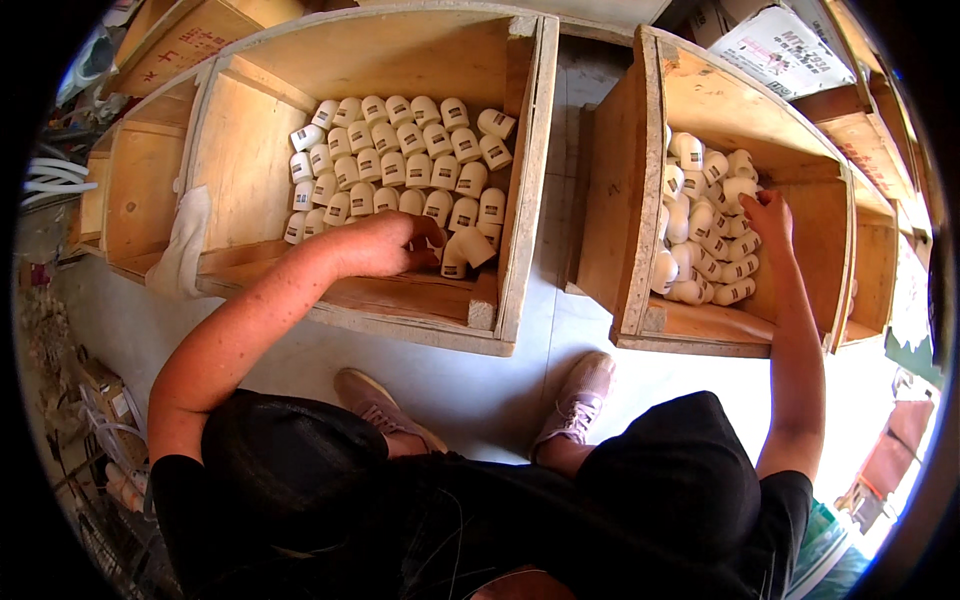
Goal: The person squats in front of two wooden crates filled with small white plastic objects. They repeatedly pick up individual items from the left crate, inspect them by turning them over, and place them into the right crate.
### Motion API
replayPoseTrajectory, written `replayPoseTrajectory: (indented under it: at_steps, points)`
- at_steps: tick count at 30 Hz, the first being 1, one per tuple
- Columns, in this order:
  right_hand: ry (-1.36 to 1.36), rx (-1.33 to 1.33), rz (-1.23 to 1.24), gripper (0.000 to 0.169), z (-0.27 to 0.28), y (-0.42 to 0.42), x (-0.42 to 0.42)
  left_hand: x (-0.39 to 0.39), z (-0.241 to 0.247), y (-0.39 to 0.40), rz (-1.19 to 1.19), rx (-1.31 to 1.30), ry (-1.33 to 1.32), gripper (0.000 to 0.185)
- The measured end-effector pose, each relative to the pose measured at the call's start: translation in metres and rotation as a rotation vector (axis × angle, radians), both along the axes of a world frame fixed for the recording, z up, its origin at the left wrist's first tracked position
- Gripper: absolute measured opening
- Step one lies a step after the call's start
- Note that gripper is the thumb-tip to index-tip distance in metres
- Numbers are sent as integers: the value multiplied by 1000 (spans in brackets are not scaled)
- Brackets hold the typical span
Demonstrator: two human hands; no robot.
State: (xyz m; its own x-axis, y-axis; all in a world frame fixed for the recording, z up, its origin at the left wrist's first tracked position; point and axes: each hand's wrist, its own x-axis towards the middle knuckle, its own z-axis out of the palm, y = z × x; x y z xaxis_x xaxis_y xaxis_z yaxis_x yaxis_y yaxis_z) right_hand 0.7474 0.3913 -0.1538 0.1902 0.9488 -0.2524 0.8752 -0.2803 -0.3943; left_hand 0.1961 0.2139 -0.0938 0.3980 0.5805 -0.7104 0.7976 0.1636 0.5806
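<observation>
My left hand [386,244] reaches into the left wooden box [420,319], low over the front of the rows of white plastic elbow pipe fittings [394,169]. Its fingers are curled beside one elbow fitting [466,251] that lies tilted at the front right corner; whether they grip anything is hidden. In the right wooden box [634,187], my right hand [769,214] has its fingertips on a white elbow fitting [740,193] at the top of a loose heap of elbow fittings [705,232]. Dark printed labels mark many of the fittings.
A pale cloth [180,244] hangs over the left box's front left edge. Floor [555,300] shows between the two boxes, with my shoes [581,397] below. A printed carton [784,52] stands behind at the right. White tubes [56,180] lie at far left.
</observation>
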Motion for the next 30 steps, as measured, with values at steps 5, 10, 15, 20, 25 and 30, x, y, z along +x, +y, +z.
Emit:
replayPoseTrajectory:
  at_steps: [5, 10, 15, 20, 25, 30]
  points:
    - [108, 2, -35, 46, -16, -4, -9, -4, -2, 0, -12, 7, 5, 34]
    - [185, -48, -64, 45, -13, -7, -10, -1, 1, 2, -38, -7, 13, 33]
    - [329, -94, -109, 46, -16, -6, -6, -2, -5, 1, -24, -5, 7, 33]
    - [272, -127, -75, 57, -19, 1, -3, -6, -11, 1, -51, 23, -34, 32]
    - [235, -201, -20, 69, -16, 0, -3, -10, -9, 4, -23, 21, 22, 34]
    - [178, -156, 50, 75, -28, 3, 13, -51, 2, 40, 78, 161, 47, 38]
